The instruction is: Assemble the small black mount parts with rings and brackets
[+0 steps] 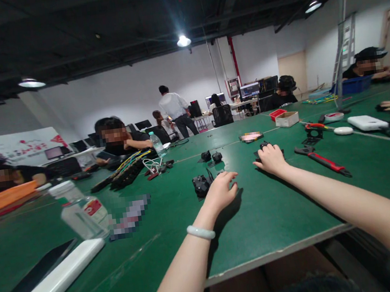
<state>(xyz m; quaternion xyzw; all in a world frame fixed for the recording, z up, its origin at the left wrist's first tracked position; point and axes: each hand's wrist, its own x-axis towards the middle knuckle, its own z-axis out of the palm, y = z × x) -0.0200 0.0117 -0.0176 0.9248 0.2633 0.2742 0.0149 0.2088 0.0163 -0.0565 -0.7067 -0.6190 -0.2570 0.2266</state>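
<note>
My left hand [222, 190] hovers low over the green table [178, 242], its fingers apart and nothing held in them. Just left of it sits a black plastic part [202, 185], partly behind the hand. Farther right, my right hand [270, 159] is down on the table with its fingers curled over a flat black part [257, 158]. Most of that part is hidden beneath the hand. Two small black pieces, one of them a round-topped piece [217, 157], stand beyond my left hand.
Red-handled adjustable wrench [325, 161], pliers [317, 126], small box [287, 119] and white power bank [368, 122] lie to the right. At left are a clear jar [82, 212], a long white device [52, 286] and cables [126, 168]. Co-workers sit around the table.
</note>
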